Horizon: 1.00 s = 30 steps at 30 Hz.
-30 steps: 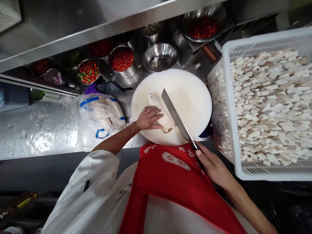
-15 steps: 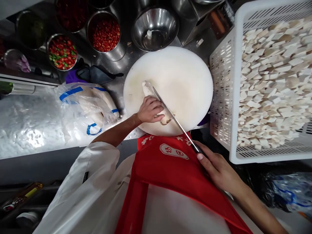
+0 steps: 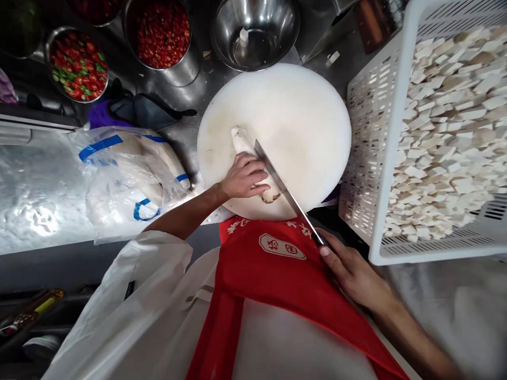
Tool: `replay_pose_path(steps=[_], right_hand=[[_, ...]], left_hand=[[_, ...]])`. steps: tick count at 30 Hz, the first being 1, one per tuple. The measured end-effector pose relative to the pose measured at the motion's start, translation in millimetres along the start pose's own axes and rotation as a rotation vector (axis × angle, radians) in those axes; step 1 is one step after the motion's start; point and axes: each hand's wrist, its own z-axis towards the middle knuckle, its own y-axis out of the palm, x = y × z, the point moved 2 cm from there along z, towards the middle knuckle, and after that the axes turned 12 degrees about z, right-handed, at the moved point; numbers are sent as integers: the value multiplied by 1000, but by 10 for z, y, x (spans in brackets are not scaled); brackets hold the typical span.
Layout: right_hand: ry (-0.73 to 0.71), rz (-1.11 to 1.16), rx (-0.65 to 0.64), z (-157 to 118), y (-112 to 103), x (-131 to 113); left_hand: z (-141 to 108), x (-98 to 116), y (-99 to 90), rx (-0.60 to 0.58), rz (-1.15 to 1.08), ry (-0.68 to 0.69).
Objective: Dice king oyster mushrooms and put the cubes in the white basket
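A long pale king oyster mushroom (image 3: pixel 242 141) lies on the round white cutting board (image 3: pixel 309 116), its brownish end pointing toward me. My left hand (image 3: pixel 246 177) is closed over its middle, fingers wrapped across the top. In my right hand (image 3: pixel 350 269) is the black handle of a long knife (image 3: pixel 283 189). The blade runs up and left along the mushroom's right side; I cannot tell whether it touches. My left palm and part of the mushroom beneath it are hidden.
A white slatted basket (image 3: pixel 390 153) of cut pale pieces stands right of the board. Behind the board are a steel bowl (image 3: pixel 255 58) and containers of chopped red chilies (image 3: pixel 162 37) and mixed peppers (image 3: pixel 79 66). A plastic bag (image 3: pixel 119 211) of whole mushrooms lies left.
The knife blade has shifted slightly right and its broad side shows more. My left hand stays on the mushroom. The whole view has moved a little.
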Motion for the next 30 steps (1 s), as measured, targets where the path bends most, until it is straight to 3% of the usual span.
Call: replay_pose_path(steps=[7,12,17,25,30], right_hand=[[-159,12,68,608,313,238],[-217,73,108,522,207,259],[-131,135,72,341,148,254],[-113,133,123,559,219,238],[-66,179,83,506,176,216]], left_hand=[[-28,-26,-119,101,11,60],[-84,-74,-166,39,51,45],[-84,-110,-131,48,74,5],[-74,-137,-107,17,22,-60],[-54,-139,-138,58,17,-42]])
